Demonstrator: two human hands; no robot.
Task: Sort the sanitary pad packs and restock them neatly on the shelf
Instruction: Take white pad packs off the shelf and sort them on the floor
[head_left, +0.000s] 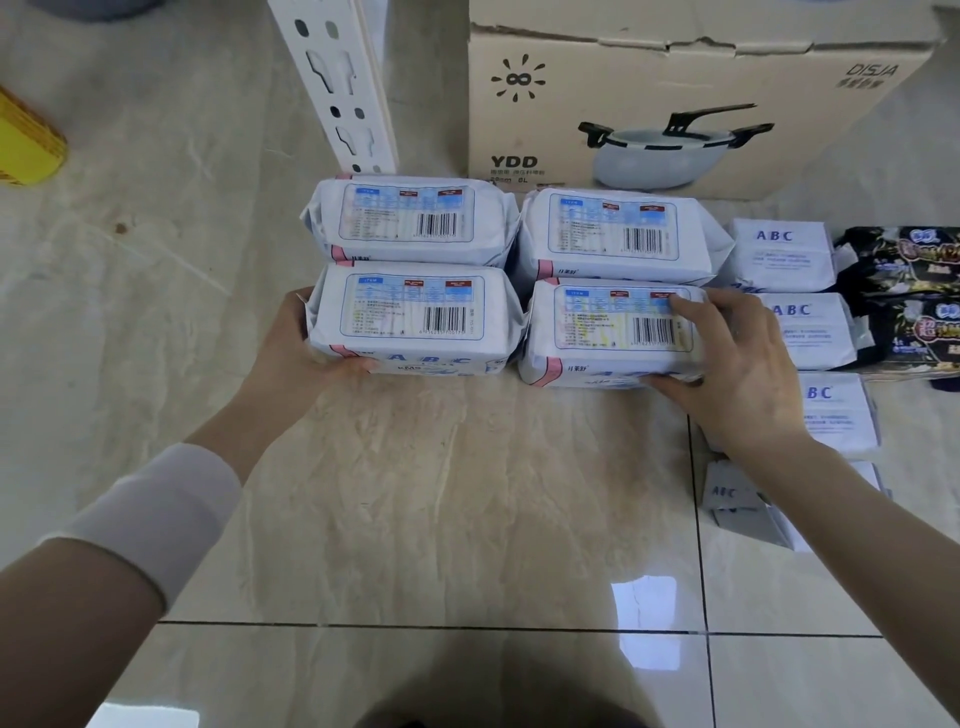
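White sleeve (156, 514) on the left forearm is nearest, over the glossy tiled floor (441, 519). Left hand (291, 348) grips the left end of the near-left pack (410, 312), thumb curled on its lower front edge, its fingers hidden behind the pack. Right hand (737, 364) holds the near-right pack (608, 327), with fingers (691, 306) spread over the top and the thumb on the front edge. Both packs lie on the floor, barcode side up, and touch the far-left pack (410, 218) and far-right pack (618, 234) in a two-by-two block. Small white ABC packs (779, 254) run in a column just right of the block, and black packs (904, 260) lie beyond them. Behind are a cardboard box (675, 104) with a printed pot and a white slotted shelf upright (337, 88). A yellow object (26, 140) sits at the left edge.
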